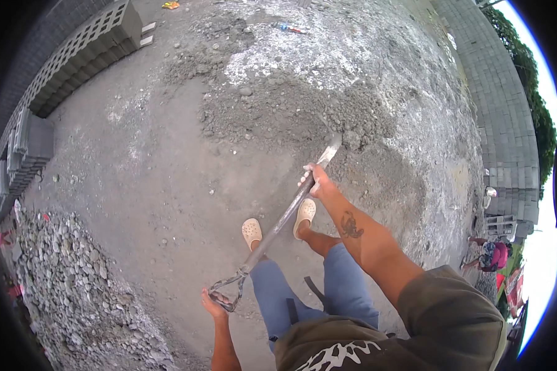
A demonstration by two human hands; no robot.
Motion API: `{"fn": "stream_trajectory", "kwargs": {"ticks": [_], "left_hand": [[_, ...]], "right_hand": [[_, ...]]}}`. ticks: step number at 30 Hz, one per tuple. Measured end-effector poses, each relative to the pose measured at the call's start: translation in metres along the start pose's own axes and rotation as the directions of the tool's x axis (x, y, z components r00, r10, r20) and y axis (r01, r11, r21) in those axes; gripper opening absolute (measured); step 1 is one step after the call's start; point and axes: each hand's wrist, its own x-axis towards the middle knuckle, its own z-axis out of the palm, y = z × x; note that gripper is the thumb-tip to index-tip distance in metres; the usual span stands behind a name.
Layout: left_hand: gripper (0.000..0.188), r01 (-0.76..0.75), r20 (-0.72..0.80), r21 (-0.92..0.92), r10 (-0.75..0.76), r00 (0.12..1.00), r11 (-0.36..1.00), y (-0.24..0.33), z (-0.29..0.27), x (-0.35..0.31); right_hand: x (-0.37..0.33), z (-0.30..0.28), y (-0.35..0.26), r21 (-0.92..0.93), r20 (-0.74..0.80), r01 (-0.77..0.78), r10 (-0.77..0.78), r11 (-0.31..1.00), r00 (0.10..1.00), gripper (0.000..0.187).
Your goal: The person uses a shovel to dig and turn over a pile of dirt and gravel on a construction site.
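Observation:
A long-handled shovel (281,221) slants across the ground in front of me, its blade up and to the right. My right hand (316,179) is wrapped round the shaft low down, close to the blade. At the near end, my left hand (218,302) grips the loop-shaped handle. The metal blade (333,148) meets a heap of damp grey mortar mix (356,123); its tip is partly hidden in the mix. More grey mix (260,111) spreads to the left of the blade, with whitish powder on the ground beyond it.
Stacked hollow concrete blocks (83,52) line the far left, with more blocks (28,148) nearer. A gravel pile (68,290) lies at the lower left. A block wall (501,99) runs along the right. Another person (494,256) is at the right edge. My feet wear light clogs (252,230).

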Motion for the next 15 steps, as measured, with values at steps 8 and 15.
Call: {"fn": "stream_trajectory", "kwargs": {"ticks": [8,15], "left_hand": [[0.057,-0.137,0.103,0.394,0.105,0.989,0.909,0.121,-0.123,-0.136],[0.054,-0.269,0.342,0.734,0.002,0.940,0.624,0.052,-0.109,-0.228]], "right_hand": [[-0.180,-0.076,0.185,0.386,0.166,-0.042,-0.025,0.922,0.986,0.021],[-0.249,-0.275,0.358,0.853,0.116,-0.032,-0.129,0.521,0.985,0.016]]}}
